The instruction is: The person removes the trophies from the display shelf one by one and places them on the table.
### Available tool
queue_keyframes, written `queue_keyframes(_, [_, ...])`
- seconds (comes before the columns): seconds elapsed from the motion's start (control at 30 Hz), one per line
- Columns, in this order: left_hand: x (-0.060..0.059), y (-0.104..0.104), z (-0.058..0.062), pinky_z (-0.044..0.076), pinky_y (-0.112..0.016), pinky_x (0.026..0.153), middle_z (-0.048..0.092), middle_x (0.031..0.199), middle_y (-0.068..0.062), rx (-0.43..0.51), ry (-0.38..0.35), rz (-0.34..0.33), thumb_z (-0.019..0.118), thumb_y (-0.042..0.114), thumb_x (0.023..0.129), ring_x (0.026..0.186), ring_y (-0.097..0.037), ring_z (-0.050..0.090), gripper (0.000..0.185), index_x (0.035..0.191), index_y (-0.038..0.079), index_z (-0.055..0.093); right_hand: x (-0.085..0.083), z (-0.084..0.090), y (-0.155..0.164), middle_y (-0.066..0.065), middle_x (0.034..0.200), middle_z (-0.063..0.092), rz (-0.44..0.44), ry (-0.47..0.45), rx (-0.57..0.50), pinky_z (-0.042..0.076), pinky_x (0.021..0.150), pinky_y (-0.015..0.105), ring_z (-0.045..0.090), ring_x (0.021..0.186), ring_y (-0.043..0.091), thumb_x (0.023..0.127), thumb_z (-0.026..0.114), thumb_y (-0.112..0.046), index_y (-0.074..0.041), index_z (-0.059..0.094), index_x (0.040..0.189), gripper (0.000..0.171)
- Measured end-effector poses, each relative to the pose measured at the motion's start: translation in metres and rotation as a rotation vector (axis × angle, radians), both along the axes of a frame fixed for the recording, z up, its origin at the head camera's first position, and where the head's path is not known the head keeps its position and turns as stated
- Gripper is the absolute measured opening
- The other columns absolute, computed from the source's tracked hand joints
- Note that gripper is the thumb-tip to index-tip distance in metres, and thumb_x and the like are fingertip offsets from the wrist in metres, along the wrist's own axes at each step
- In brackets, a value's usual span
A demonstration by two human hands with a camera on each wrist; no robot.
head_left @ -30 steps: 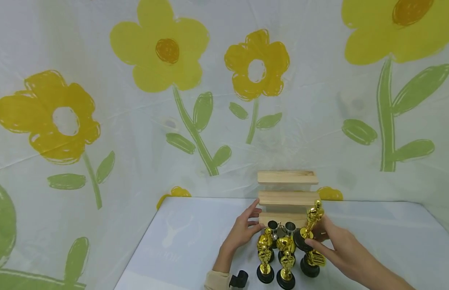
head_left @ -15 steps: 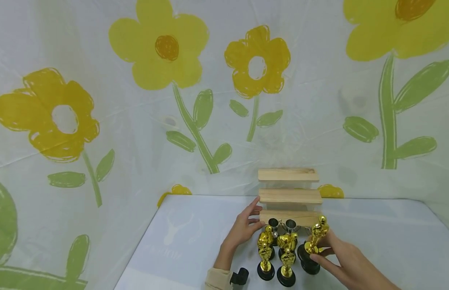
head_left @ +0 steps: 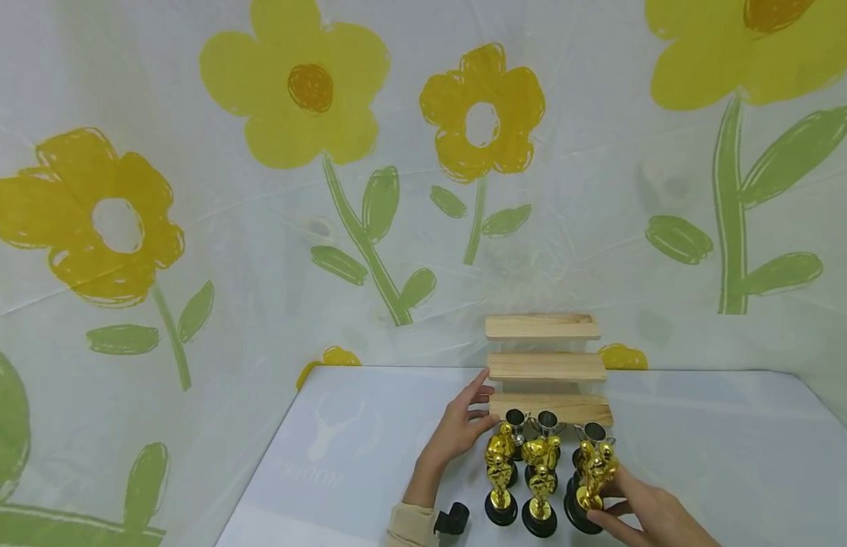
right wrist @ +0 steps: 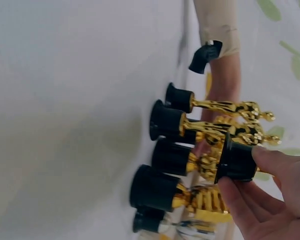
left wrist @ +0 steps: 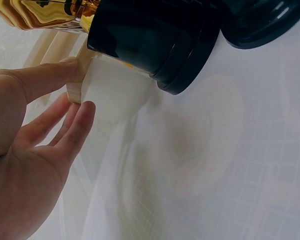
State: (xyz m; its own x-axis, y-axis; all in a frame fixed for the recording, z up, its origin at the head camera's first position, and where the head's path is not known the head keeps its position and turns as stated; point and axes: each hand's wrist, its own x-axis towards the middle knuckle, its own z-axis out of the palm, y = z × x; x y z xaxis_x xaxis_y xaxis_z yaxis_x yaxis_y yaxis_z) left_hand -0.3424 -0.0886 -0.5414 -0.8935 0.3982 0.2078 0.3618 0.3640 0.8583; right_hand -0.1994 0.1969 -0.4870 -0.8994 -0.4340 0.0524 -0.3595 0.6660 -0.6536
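My right hand (head_left: 638, 505) pinches a gold figurine trophy (head_left: 597, 475) by its black base (right wrist: 237, 161), thumb on one side and fingers on the other. That base looks raised off the table in the right wrist view. It is in front of other trophies at the right, partly hiding them. My left hand (head_left: 453, 429) is at the left end of a three-tier wooden stand (head_left: 548, 368). Up close, its thumb and fingers pinch a board end (left wrist: 79, 75). Two gold figurine trophies (head_left: 500, 490) stand in the front row, with gold trophies (head_left: 541, 454) behind them.
Silver cup trophies (head_left: 548, 425) stand at the back of the group, close to the stand's lowest board. All are on a white table (head_left: 368, 448). Behind it hangs a flower-printed curtain (head_left: 567, 228). A black device (head_left: 453, 519) is on my left wrist.
My right hand has lowered the figurine trophy and brought it toward me. A silver cup behind it has come into sight. My left hand stays on the stand.
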Motion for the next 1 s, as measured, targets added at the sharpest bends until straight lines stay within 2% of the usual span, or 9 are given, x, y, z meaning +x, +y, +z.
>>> queue_keyframes(0.13, [0.0,-0.001,0.0,0.054,-0.025,0.096,0.055,0.138,-0.011,-0.004,0.0,0.005,0.069,0.018,0.092,0.121,-0.023,0.059,0.081,0.156,0.032,0.022,-0.002,-0.009,-0.001,0.01,0.101,0.072,-0.006,-0.085,0.031,0.056,0.061,0.017,0.07,0.081,0.013,0.091,0.068,-0.034,0.003,0.049,0.116,0.049])
queue_keyframes(0.27, [0.001,-0.001,0.0,0.054,-0.026,0.096,0.055,0.138,-0.013,-0.002,0.002,0.003,0.069,0.019,0.092,0.122,-0.024,0.058,0.081,0.156,0.031,0.022,-0.004,-0.02,-0.001,0.011,0.101,0.072,0.05,-0.138,0.002,0.058,0.063,0.021,0.071,0.082,0.013,0.091,0.068,-0.03,-0.003,0.052,0.109,0.036])
queue_keyframes(0.33, [0.001,-0.001,-0.001,0.054,-0.026,0.096,0.054,0.138,-0.013,0.001,0.003,0.001,0.069,0.018,0.092,0.122,-0.025,0.058,0.081,0.156,0.031,0.022,-0.005,-0.025,-0.002,0.01,0.101,0.072,0.069,-0.175,-0.016,0.059,0.064,0.024,0.071,0.083,0.015,0.091,0.069,-0.029,-0.005,0.053,0.108,0.033])
queue_keyframes(0.47, [0.001,-0.001,-0.002,0.054,-0.026,0.096,0.055,0.138,-0.013,0.001,0.003,0.001,0.069,0.019,0.092,0.122,-0.024,0.058,0.08,0.156,0.031,0.022,-0.006,-0.033,-0.006,0.01,0.098,0.072,0.045,-0.245,-0.014,0.06,0.067,0.036,0.072,0.082,0.021,0.09,0.07,-0.027,-0.008,0.054,0.103,0.029])
queue_keyframes(0.6, [0.002,0.0,-0.003,0.054,-0.026,0.096,0.054,0.138,-0.013,0.004,0.006,-0.003,0.069,0.02,0.092,0.121,-0.024,0.058,0.08,0.156,0.031,0.022,-0.007,-0.039,-0.006,0.016,0.1,0.073,0.034,-0.238,0.001,0.06,0.069,0.042,0.073,0.083,0.025,0.09,0.07,-0.027,-0.007,0.053,0.106,0.031])
queue_keyframes(0.8, [0.002,0.001,-0.001,0.055,-0.025,0.095,0.055,0.137,-0.013,0.013,0.006,-0.008,0.069,0.018,0.092,0.121,-0.024,0.059,0.081,0.156,0.031,0.022,-0.01,-0.047,-0.004,0.02,0.101,0.073,0.05,-0.221,0.002,0.06,0.069,0.043,0.073,0.083,0.025,0.09,0.07,-0.026,-0.003,0.054,0.112,0.035])
queue_keyframes(1.0, [0.003,-0.001,-0.001,0.056,-0.03,0.095,0.054,0.137,-0.016,0.018,0.023,-0.013,0.069,0.018,0.092,0.12,-0.027,0.059,0.079,0.157,0.027,0.024,-0.012,-0.053,-0.007,0.023,0.099,0.072,0.025,-0.267,-0.029,0.059,0.07,0.046,0.072,0.084,0.035,0.088,0.072,-0.025,-0.002,0.054,0.112,0.038])
